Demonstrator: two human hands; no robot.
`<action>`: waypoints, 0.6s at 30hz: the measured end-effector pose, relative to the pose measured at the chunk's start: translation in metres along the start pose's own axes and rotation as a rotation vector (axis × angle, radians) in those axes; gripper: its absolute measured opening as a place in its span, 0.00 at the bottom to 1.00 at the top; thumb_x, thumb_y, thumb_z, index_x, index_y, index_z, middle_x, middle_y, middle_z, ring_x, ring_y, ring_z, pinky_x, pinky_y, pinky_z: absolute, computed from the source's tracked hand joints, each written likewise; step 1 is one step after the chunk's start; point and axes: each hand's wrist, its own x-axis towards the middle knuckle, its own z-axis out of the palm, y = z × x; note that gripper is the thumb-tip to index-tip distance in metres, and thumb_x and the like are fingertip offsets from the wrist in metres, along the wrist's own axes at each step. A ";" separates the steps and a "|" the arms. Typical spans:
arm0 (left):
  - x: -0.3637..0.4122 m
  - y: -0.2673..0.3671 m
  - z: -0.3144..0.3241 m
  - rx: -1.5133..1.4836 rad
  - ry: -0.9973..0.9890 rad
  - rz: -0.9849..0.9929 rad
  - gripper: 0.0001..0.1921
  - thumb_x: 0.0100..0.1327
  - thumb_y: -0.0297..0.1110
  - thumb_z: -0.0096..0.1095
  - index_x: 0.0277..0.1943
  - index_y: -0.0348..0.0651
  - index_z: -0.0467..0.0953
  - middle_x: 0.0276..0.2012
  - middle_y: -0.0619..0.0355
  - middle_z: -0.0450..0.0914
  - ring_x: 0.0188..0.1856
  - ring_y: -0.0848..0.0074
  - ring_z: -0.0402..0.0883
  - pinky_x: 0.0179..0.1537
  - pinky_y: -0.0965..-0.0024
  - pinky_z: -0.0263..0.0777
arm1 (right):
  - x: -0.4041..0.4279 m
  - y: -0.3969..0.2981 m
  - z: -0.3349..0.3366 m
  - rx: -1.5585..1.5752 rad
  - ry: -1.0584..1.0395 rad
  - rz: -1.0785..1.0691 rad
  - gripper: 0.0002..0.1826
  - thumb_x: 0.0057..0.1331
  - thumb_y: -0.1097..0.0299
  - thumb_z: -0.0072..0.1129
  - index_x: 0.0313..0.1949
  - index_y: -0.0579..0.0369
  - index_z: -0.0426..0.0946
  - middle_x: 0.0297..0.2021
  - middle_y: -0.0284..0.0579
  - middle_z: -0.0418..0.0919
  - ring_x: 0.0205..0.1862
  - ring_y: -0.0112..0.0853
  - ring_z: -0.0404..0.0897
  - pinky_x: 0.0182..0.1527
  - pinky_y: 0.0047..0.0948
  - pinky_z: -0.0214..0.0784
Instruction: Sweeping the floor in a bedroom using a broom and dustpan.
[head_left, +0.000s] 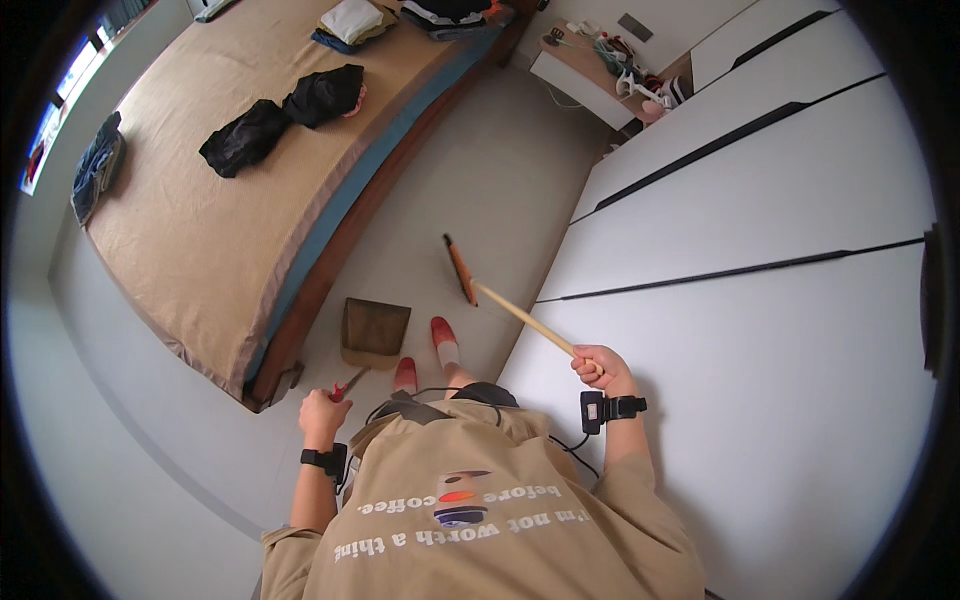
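My right hand (602, 368) grips the upper end of a pale broom handle (536, 324). The handle slants down to an orange broom head (460, 270) with dark bristles, low over the grey floor; whether it touches is unclear. In my left hand (322, 416) is the red grip (340, 391) of a long-handled dustpan. Its brown pan (375, 328) lies by the foot of the bed, just ahead of my red slippers (442, 331). I cannot make out what, if anything, is inside the pan.
Along the left stands a bed (187, 202) with a wooden frame, bearing black clothing (247, 139) and folded piles (351, 22). White wardrobe doors (712, 195) line the right. A cluttered bedside cabinet (581, 90) stands at the far end of the floor (487, 165).
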 end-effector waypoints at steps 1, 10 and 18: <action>0.000 -0.008 0.009 -0.010 0.053 0.029 0.16 0.40 0.42 0.65 0.32 0.43 0.79 0.30 0.50 0.79 0.36 0.61 0.78 0.37 0.63 0.71 | -0.002 0.005 0.003 0.004 0.008 -0.059 0.07 0.61 0.70 0.47 0.28 0.52 0.58 0.16 0.34 0.61 0.11 0.13 0.52 0.09 0.11 0.42; -0.008 -0.061 0.020 0.122 0.141 0.186 0.15 0.43 0.41 0.64 0.34 0.44 0.78 0.29 0.51 0.78 0.34 0.59 0.77 0.35 0.60 0.71 | 0.089 0.022 0.027 -0.419 0.319 -0.318 0.05 0.59 0.71 0.47 0.28 0.58 0.63 0.17 0.37 0.66 0.14 0.20 0.63 0.13 0.17 0.57; -0.007 -0.054 0.019 0.212 0.211 0.196 0.11 0.46 0.42 0.60 0.27 0.43 0.79 0.26 0.50 0.78 0.31 0.58 0.77 0.33 0.60 0.71 | 0.151 0.056 0.013 -0.881 0.536 -0.254 0.20 0.50 0.73 0.45 0.42 0.72 0.60 0.24 0.56 0.73 0.20 0.35 0.74 0.17 0.29 0.63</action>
